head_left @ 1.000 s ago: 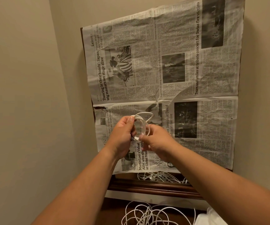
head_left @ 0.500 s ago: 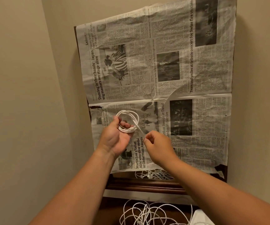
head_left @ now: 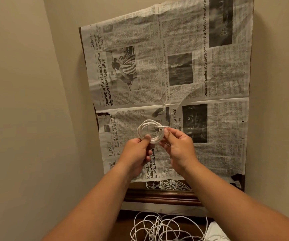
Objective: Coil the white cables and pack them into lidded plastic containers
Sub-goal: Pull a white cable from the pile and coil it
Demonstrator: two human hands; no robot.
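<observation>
A small coil of white cable [head_left: 150, 132] is held up in front of the newspaper. My left hand [head_left: 136, 153] pinches the coil's lower edge between thumb and fingers. My right hand [head_left: 178, 146] pinches the cable's free end with its plug at the coil's right side. A tangle of loose white cables [head_left: 161, 226] lies on the dark wooden surface below my arms. Its reflection or a second tangle [head_left: 168, 185] shows just under the newspaper's lower edge. A white plastic object [head_left: 215, 232] peeks in at the bottom right; I cannot tell whether it is a container.
A large sheet of newspaper [head_left: 166, 80] covers a dark-framed panel against the beige wall. A dark wooden ledge [head_left: 161, 195] runs below it. Beige walls close in on the left and right.
My right hand has come back to the coil and now pinches the cable's end at its right side. The left hand keeps holding the coil, slightly lower and to the right.
</observation>
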